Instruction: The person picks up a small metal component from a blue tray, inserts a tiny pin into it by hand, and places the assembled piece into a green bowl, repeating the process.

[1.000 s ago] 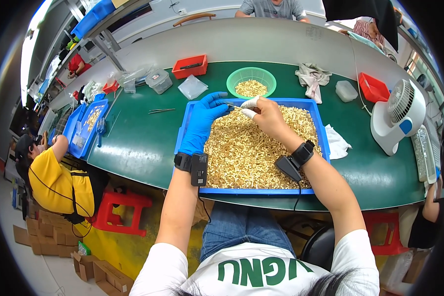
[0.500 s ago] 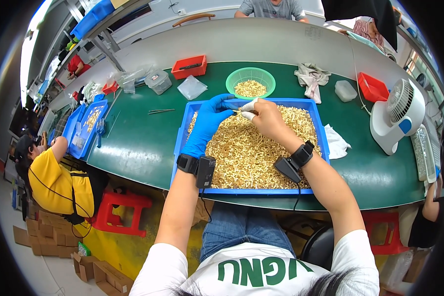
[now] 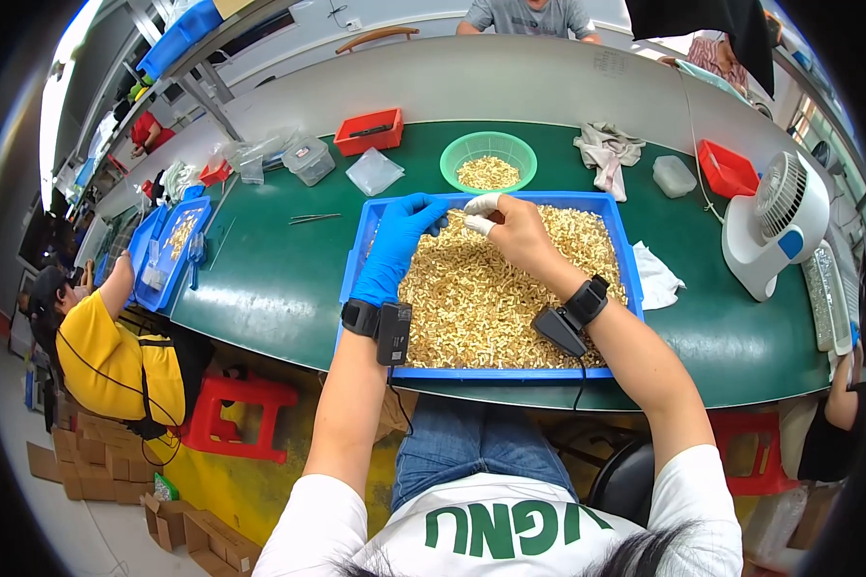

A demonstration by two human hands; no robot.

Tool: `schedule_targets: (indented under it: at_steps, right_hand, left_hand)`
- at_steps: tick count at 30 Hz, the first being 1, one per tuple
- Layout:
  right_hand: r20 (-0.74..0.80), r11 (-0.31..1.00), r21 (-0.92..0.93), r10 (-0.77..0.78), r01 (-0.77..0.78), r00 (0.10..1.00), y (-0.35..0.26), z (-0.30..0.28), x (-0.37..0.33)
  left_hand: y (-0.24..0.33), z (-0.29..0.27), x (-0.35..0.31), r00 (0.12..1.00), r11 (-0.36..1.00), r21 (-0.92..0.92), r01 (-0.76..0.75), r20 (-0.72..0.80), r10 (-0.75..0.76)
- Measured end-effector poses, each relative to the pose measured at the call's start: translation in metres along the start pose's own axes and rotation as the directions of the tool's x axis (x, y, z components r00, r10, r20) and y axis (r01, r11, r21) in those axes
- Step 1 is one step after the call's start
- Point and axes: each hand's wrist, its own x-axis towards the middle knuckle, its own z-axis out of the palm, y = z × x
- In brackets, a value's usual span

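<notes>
Hands (image 3: 452, 236) over blue tray (image 3: 491, 370) on green table (image 3: 269, 279)

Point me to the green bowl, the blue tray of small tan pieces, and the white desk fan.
green bowl (image 3: 460, 152): head view, on its left rim.
blue tray (image 3: 491, 373): head view, on its near wall.
white desk fan (image 3: 781, 198): head view, on the round grille.

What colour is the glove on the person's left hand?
Blue. The thin rubber glove on the left hand shows best in the head view, over the blue plastic tray.
</notes>
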Motion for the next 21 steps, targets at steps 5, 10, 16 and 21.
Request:
schedule_targets:
  at_steps: [5, 10, 16, 21]
  right_hand:
    - [0.044, 0.973, 0.204, 0.098, -0.105, 0.994, 0.006, 0.000, 0.003]
    - [0.014, 0.973, 0.215, 0.085, -0.086, 0.996, 0.012, -0.001, 0.006]
    - [0.023, 0.994, 0.101, 0.035, -0.037, 0.999, 0.012, -0.001, 0.006]
    - [0.057, 0.995, 0.094, 0.029, -0.034, 0.998, 0.008, 0.000, 0.003]
  left_hand:
    - [-0.006, 0.005, 0.001, 1.000, 0.987, -0.161, -0.008, 0.026, 0.012]
    - [-0.003, 0.010, 0.000, 0.999, 0.929, -0.369, 0.028, -0.012, -0.035]
    - [-0.011, -0.004, 0.005, 0.999, 0.977, -0.208, 0.051, -0.006, -0.053]
    - [-0.011, 0.000, 0.003, 0.999, 0.986, -0.165, 0.031, -0.015, -0.034]
